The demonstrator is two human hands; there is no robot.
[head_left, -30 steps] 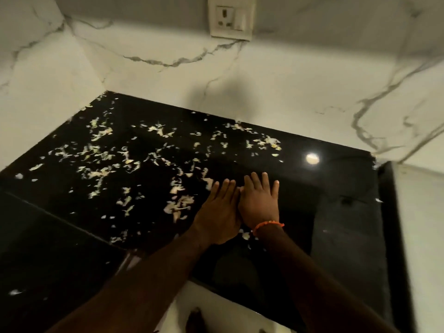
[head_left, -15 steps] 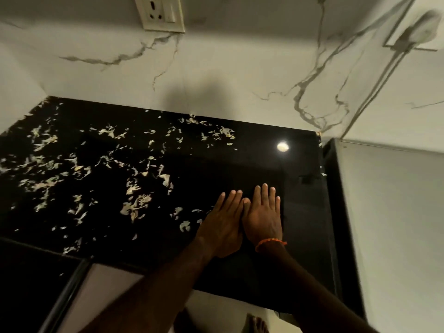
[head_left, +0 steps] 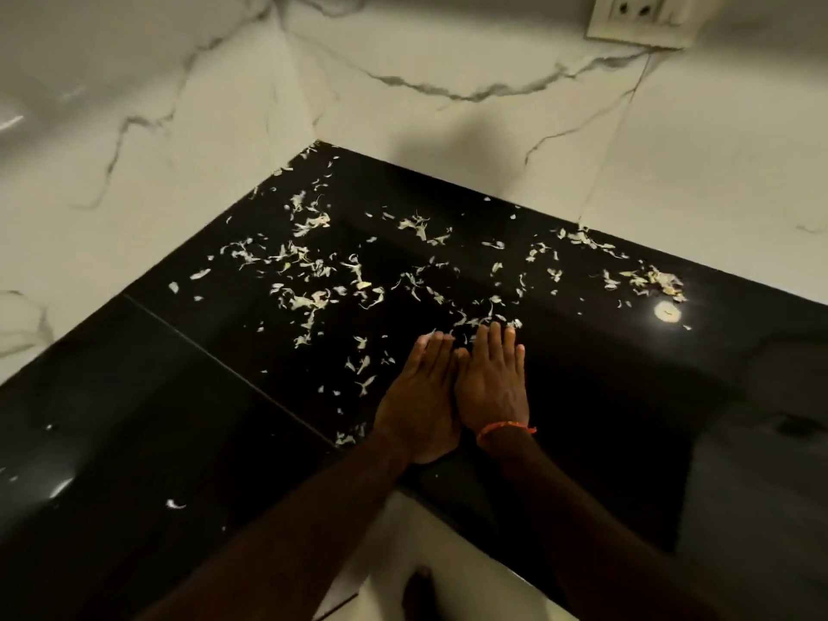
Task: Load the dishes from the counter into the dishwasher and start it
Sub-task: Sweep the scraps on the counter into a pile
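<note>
Both hands lie flat and side by side on the black counter (head_left: pixel 582 396), fingers straight, holding nothing. The left hand (head_left: pixel 416 410) and the right hand (head_left: pixel 490 387) touch along their inner edges, fingertips pointing toward the far wall, with an orange thread band (head_left: pixel 506 430) round the right wrist. Both forearms reach in from the near edge, almost straight, palms down.

Just beyond and to the left of the fingertips lie pale scraps (head_left: pixel 313 280), thin flakes that look like peelings, scattered across the counter toward the far left corner, with a denser little heap (head_left: pixel 656 280) at the far right against the marbled wall (head_left: pixel 448 150). No dishes and no dishwasher are in view, so the task's own things cannot be placed from this view.

Judged by their look, the scraps are very light, soft and dry, too small to pinch one by one; they would slide readily on the glossy stone and are best gathered by sweeping with the edges of flat hands. A socket (head_left: pixel 645 15) sits high on the far wall.
</note>
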